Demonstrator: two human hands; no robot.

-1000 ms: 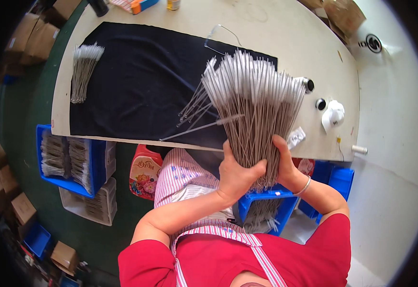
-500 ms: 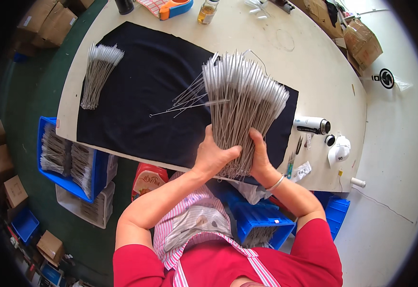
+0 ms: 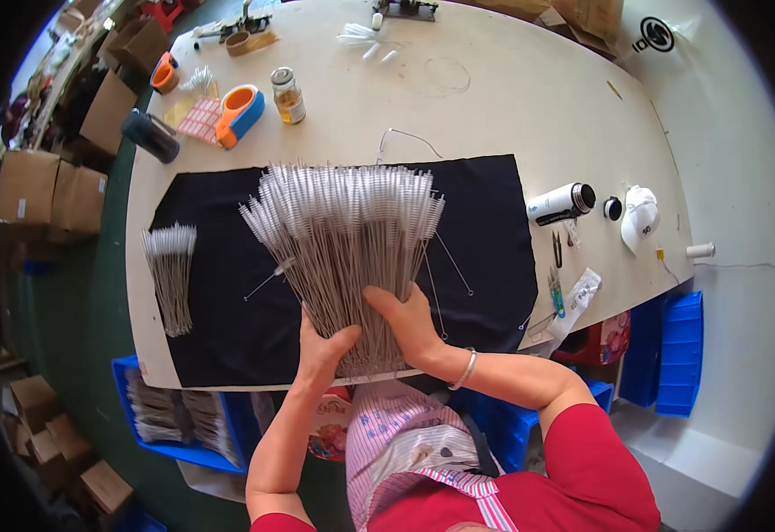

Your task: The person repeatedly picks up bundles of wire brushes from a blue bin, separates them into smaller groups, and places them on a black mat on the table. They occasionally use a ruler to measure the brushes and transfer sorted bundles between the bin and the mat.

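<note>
A large bundle of wire-handled straw brushes (image 3: 352, 239), white bristles pointing away from me, is gripped low between both hands over the dark cloth (image 3: 219, 293). My left hand (image 3: 321, 348) wraps its left side, thumb across the wires. On the right side, my right hand (image 3: 405, 326) closes round the wires, thumb on top. A few loose brushes stick out beside the bundle, their looped ends on the cloth. At the cloth's left edge lies a smaller bunch of brushes (image 3: 171, 279). Most of my fingers are hidden behind the wires.
Right of the cloth are a white flask (image 3: 561, 204), a white cap (image 3: 640, 217), and snips (image 3: 557, 293). Farther back stand a glass jar (image 3: 288, 96), a tape dispenser (image 3: 240, 115) and a dark bottle (image 3: 149, 136). Below the table's left edge, a blue crate (image 3: 232, 434) holds more brushes.
My hands and the large bundle have shifted left over the cloth, and the bundle is more upright and fanned at the top. The view has turned, showing more of the table's far side.
</note>
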